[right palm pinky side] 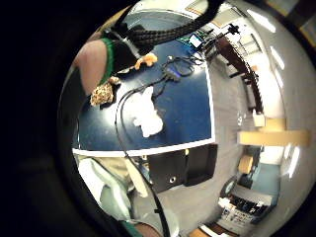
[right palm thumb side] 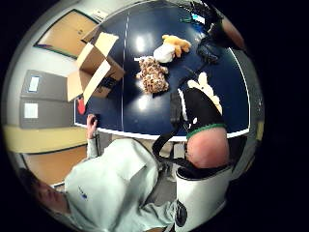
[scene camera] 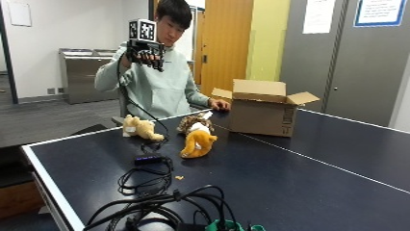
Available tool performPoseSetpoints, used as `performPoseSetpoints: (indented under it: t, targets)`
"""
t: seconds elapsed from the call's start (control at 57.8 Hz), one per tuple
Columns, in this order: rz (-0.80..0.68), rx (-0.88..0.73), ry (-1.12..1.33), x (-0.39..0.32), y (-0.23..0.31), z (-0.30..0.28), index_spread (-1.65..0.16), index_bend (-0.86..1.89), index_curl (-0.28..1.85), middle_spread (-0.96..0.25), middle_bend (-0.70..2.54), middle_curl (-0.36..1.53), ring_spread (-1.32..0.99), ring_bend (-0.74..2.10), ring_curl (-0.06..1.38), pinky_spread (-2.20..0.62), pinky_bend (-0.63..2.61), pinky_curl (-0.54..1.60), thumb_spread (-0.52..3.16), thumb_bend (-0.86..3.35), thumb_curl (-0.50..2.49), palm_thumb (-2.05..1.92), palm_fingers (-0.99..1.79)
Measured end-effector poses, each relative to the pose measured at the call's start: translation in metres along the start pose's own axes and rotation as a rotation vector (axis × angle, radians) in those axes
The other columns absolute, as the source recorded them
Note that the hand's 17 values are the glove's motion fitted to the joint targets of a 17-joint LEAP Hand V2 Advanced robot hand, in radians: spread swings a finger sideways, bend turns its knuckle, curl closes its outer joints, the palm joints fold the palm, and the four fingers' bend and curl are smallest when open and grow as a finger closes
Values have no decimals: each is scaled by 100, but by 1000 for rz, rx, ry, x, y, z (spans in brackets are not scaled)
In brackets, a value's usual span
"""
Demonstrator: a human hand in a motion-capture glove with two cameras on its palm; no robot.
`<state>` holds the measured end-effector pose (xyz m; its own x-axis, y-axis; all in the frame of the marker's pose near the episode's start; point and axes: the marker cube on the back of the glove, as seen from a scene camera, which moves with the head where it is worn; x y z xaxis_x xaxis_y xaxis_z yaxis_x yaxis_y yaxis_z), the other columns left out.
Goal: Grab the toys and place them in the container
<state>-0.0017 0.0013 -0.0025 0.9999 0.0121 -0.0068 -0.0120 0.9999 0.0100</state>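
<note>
Three plush toys lie on the dark blue table (scene camera: 320, 178): a cream one (scene camera: 141, 127), a spotted leopard (scene camera: 191, 121) and an orange one (scene camera: 197, 142). An open cardboard box (scene camera: 262, 113) stands just beyond them. My gloved right hand (scene camera: 145, 52) is raised at head height, well above the toys, its fingers loosely spread and holding nothing. The thumb side palm view looks down on the box (right palm thumb side: 94, 67), the leopard (right palm thumb side: 152, 75) and the orange toy (right palm thumb side: 170, 47). The little finger side palm view has the cream toy (right palm pinky side: 145, 113) and the leopard (right palm pinky side: 102, 93).
The person's bare left hand (scene camera: 221, 104) rests on the table beside the box. A small black device (scene camera: 148, 159) and a tangle of black cables (scene camera: 160, 199) lie near the table's front corner. A white line (scene camera: 320, 161) crosses the table top.
</note>
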Motion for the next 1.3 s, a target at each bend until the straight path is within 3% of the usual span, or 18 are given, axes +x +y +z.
performPoseSetpoints:
  t: [0.173,0.415,0.727,0.848,1.091,1.298]
  targets:
    - [-6,5,4,7,-16,-12,-16,19,14,-3,29,12,-8,27,9,0,50,19,109,22,8,21,48]
    - [6,-5,-8,12,-50,-32,-22,16,19,-4,26,17,-12,33,12,0,58,25,148,25,17,17,38]
    - [-36,-186,2,4,-131,-50,-24,16,23,-3,24,25,-11,39,15,0,66,29,158,23,23,12,26]
    - [-38,-260,-17,-10,-168,-39,-25,13,24,-2,20,27,-8,37,16,1,76,33,155,18,24,5,9]
    - [11,-339,-90,-22,-244,41,-26,10,22,0,10,23,-2,29,16,3,96,38,146,8,24,-2,-23]
    - [62,-367,-161,-27,-278,125,-27,8,19,1,9,20,1,21,18,4,99,38,139,2,27,-1,-29]
